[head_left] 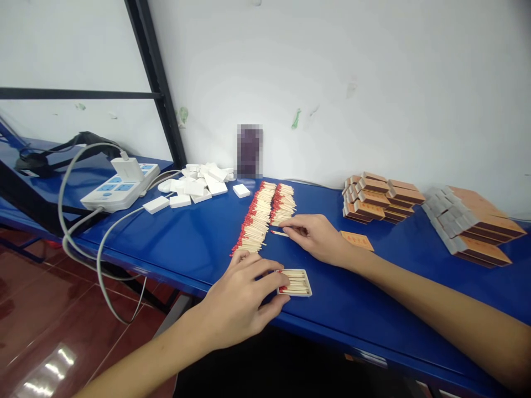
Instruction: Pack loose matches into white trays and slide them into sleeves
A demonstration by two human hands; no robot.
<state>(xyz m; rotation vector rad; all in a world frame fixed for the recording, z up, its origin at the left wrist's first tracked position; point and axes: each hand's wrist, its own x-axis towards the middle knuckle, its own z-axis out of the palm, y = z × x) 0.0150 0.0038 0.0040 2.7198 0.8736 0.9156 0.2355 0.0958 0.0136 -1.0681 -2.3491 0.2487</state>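
My left hand (249, 293) grips the left end of a small white matchbox tray (309, 284) near the table's front edge, fingers over its rim and thumb along the near side. Several matches (296, 281) lie in the tray, red heads to the left. Just beyond it, my right hand (317, 237) is closed in a pinch at the tail of a single match (279, 234), whose red head points left. Beside the fingertips lie two long rows of loose matches, a larger left row (258, 218) and a shorter right row (284, 204).
White empty-looking trays (207, 182) are heaped at the back left, near a power strip (120, 188) with looping cables. An orange matchbox sleeve (357, 240) lies flat by my right forearm. Stacked sleeves (375, 198) and filled-looking grey-ended boxes (477, 221) stand at the right.
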